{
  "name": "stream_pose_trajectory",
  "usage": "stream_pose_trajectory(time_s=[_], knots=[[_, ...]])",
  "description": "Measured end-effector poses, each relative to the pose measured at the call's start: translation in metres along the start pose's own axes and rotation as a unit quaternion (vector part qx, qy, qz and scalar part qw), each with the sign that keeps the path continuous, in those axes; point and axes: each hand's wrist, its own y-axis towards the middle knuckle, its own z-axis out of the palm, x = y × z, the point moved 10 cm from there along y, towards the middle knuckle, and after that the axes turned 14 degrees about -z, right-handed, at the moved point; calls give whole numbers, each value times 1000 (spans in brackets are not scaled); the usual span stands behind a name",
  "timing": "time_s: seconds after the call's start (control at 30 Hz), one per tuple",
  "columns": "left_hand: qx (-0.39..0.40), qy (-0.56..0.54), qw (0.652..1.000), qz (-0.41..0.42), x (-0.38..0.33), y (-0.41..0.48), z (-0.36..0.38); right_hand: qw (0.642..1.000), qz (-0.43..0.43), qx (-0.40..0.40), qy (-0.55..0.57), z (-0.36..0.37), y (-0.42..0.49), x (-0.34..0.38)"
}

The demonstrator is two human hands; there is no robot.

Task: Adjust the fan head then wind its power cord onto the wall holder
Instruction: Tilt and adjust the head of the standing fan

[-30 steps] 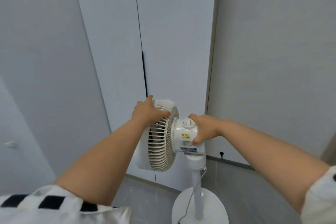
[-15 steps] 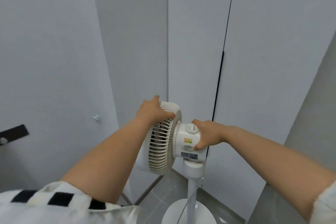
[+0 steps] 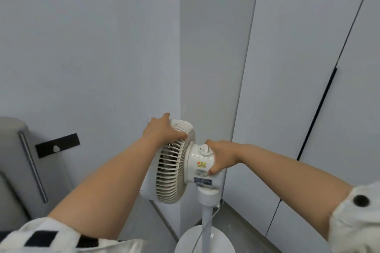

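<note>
Single view: head-worn, wide-angle lens. Position: above fan head (image 3: 176, 162), on near side, close to it. Facing: forward and down, toward wall corner (image 3: 180, 47) beyond fan head. Fan head at lower centre of frame; fan base (image 3: 185, 242) below it, cut by bottom edge. Forearms (image 3: 107, 181) enter from both bottom corners; left hand (image 3: 162, 129) and right hand (image 3: 222, 156) grip fan head. Cabinet doors (image 3: 287, 88) right of fan head lean outward, lens distortion.

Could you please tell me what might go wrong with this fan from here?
The left hand grips the rim of the cream slatted fan grille; it might slip between slats. Forcing the white motor housing with the right hand could tip the slim white pole. The loose white cord may snag.
</note>
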Motion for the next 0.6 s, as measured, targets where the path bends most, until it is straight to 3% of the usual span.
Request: stream_pose_trajectory(time_s=[0.6], knots=[[36,47,997,39,137,154,-77,997,59,-18,46,18,198,102]])
